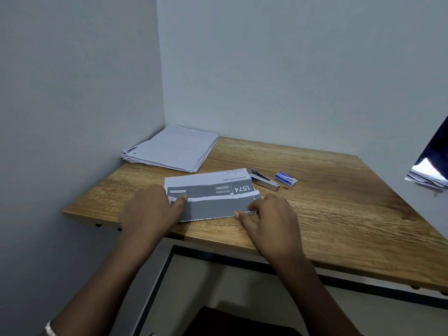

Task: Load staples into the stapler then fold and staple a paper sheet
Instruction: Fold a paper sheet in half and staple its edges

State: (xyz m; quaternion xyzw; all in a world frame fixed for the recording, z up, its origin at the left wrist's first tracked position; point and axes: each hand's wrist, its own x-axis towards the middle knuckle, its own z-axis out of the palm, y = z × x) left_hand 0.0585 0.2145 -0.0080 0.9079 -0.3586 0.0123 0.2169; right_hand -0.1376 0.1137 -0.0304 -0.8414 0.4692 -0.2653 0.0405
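Head view: the folded paper (pixel 213 207) lay on the tabletop (pixel 339 202), near the stapler (pixel 264 181). The left hand (pixel 150 209) pressed its left end flat; the right hand (pixel 271 219) pinched its right end. Judged light and limp; best held at the ends.

Paper stack (pixel 169 151) on wood tbl (pixel 339 202).

Under the fingers (pixel 181 199), the paper sheet (pixel 213 206) is grey with white lettering and bands. Beyond them, the stapler (pixel 264 182) is silver-black, the staple box (pixel 286 178) blue, the counter (pixel 339 202) brown wood-grain.
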